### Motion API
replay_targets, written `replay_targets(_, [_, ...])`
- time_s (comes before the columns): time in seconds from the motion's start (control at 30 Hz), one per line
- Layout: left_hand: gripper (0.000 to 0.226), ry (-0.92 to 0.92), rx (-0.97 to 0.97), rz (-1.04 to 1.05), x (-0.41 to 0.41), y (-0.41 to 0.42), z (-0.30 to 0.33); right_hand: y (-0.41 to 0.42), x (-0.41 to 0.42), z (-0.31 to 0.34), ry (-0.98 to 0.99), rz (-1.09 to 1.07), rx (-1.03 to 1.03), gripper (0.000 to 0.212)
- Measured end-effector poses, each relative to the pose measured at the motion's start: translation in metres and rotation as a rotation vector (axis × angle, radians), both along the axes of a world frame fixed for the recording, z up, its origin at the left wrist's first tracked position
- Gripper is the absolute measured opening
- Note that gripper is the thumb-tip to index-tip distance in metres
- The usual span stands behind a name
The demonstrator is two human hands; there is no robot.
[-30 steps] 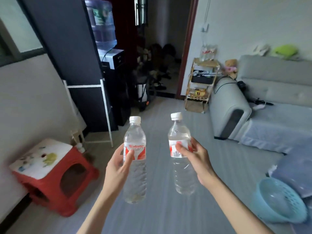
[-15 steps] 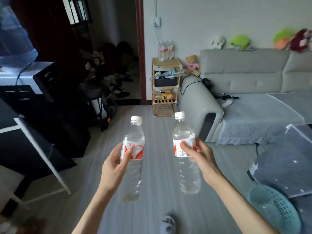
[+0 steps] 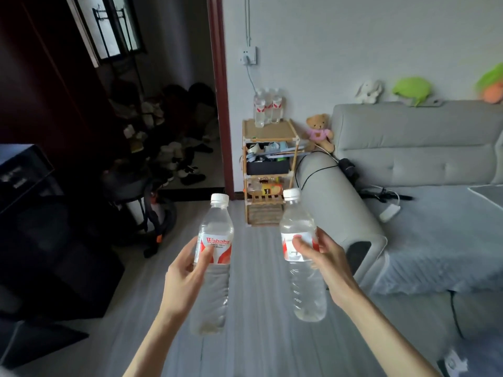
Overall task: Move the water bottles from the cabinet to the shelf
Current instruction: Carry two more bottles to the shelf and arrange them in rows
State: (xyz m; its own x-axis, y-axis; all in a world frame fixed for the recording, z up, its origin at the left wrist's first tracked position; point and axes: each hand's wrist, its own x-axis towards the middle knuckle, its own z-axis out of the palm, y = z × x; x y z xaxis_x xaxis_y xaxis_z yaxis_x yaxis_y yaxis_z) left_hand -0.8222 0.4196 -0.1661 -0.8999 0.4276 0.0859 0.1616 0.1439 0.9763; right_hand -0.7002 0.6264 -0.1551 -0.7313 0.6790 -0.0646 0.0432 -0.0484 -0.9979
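Note:
My left hand (image 3: 185,273) grips a clear water bottle (image 3: 213,268) with a white cap and a red and white label, held upright over the floor. My right hand (image 3: 325,263) grips a second such bottle (image 3: 303,257), also upright. Ahead, against the white wall, stands a small wooden shelf (image 3: 268,170). Three more water bottles (image 3: 267,108) stand together at the back of its top board. The cabinet is not in view.
A grey sofa (image 3: 408,186) fills the right side, its armrest (image 3: 337,202) next to the shelf, with a teddy bear (image 3: 319,131) on it. A dark doorway with shoes (image 3: 174,159) opens at the left. A black unit (image 3: 40,213) stands at the left. Grey floor lies ahead.
The view has swung right and come closer to the wooden shelf and sofa. Both hands still hold their bottles upright in front of me.

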Motion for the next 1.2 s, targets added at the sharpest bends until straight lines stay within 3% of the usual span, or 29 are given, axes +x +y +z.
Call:
replay_targets(0.17, [0.043,0.004,-0.030,-0.042,-0.103,0.078,-0.024,0.076,-0.095,-0.017,-0.026,-0.022,0.003,0.024])
replay_targets(0.27, [0.030,-0.021,-0.005,-0.038,-0.173,0.130,-0.024,0.126,-0.159,-0.012,-0.041,-0.046,0.000,0.022])
replay_targets(0.47, [0.031,-0.037,0.021,-0.056,-0.292,0.236,-0.007,0.221,-0.258,-0.004,-0.049,-0.079,-0.020,0.022])
replay_targets(0.6, [0.026,-0.078,0.023,-0.102,-0.341,0.299,-0.012,0.282,-0.307,-0.017,-0.076,-0.113,-0.047,0.007])
replay_targets(0.8, [0.044,-0.122,-0.023,-0.084,-0.411,0.392,-0.041,0.384,-0.383,-0.037,-0.103,-0.117,-0.088,0.023])
replay_targets(0.93, [0.051,-0.130,-0.037,-0.058,-0.461,0.468,-0.047,0.463,-0.437,-0.040,-0.120,-0.089,-0.067,0.023])
replay_targets(1.03, [0.073,-0.118,-0.069,-0.028,-0.496,0.523,-0.044,0.521,-0.475,-0.038,-0.141,-0.071,-0.049,0.014])
replay_targets(1.13, [0.074,-0.113,-0.076,-0.020,-0.527,0.568,-0.044,0.569,-0.513,-0.035,-0.162,-0.064,-0.023,0.013])
replay_targets(1.2, [0.072,-0.119,-0.092,-0.012,-0.544,0.592,-0.046,0.591,-0.534,-0.039,-0.178,-0.048,-0.014,0.023])
